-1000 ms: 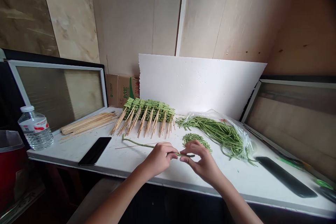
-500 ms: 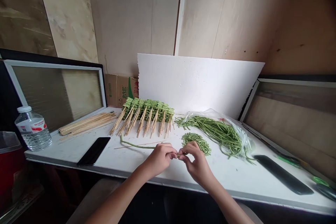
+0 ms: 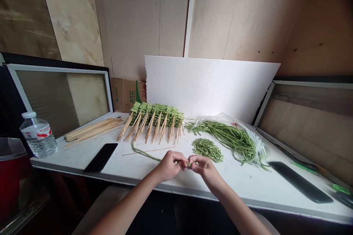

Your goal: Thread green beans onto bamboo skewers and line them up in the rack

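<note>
A long green bean [image 3: 143,152] runs from the table into my left hand [image 3: 172,165], whose fingers are closed around it. My right hand [image 3: 202,165] pinches the bean's near end, its fingertips almost touching those of the left. A short bit of green shows between the two hands. Just behind my right hand lies a heap of short bean pieces [image 3: 207,148]. One thin bamboo skewer [image 3: 149,151] lies flat by the bean. Farther back, skewered bean pieces [image 3: 157,114] are stacked with their sticks [image 3: 150,128] pointing toward me.
Whole long beans [image 3: 228,136] spill from a clear plastic bag [image 3: 257,148] at right. Loose skewers [image 3: 93,128], a phone [image 3: 100,158] and a water bottle [image 3: 38,136] are at left. A dark long object [image 3: 300,181] lies right. A white board [image 3: 212,84] stands behind.
My fingertips have shifted on the bean, with the right hand turned flatter and more green showing between the hands. The bean's far end has slid slightly right. The view has moved a little.
</note>
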Motion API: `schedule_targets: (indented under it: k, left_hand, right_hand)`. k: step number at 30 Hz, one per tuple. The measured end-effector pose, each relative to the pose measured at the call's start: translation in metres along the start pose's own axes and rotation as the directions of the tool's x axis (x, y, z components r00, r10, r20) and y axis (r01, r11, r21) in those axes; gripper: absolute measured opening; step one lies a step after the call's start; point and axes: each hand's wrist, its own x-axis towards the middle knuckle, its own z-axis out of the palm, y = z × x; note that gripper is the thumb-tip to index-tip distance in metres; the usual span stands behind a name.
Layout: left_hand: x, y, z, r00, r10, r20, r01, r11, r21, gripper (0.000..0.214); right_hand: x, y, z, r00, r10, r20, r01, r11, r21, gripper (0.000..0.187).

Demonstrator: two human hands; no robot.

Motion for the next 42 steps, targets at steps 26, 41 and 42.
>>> schedule_targets:
  k: [26, 41, 42]
  left_hand:
    - [0.004, -0.006, 0.001, 0.991, 0.0, -0.13, -0.01, 0.997, -0.078, 0.013]
    - [0.001, 0.035, -0.003, 0.992, 0.035, -0.118, -0.017, 0.988, 0.154, 0.012]
    - [0.001, 0.035, -0.003, 0.992, 0.044, -0.116, -0.026, 0.988, 0.155, 0.011]
  right_hand:
    - [0.004, 0.006, 0.0, 0.976, -0.056, -0.212, 0.039, 0.996, -0.084, 0.032]
    - [0.005, 0.001, -0.009, 0.937, -0.264, -0.23, 0.234, 0.961, -0.148, 0.02]
    - [0.004, 0.0, -0.008, 0.932, -0.28, -0.23, 0.248, 0.956, -0.158, 0.02]
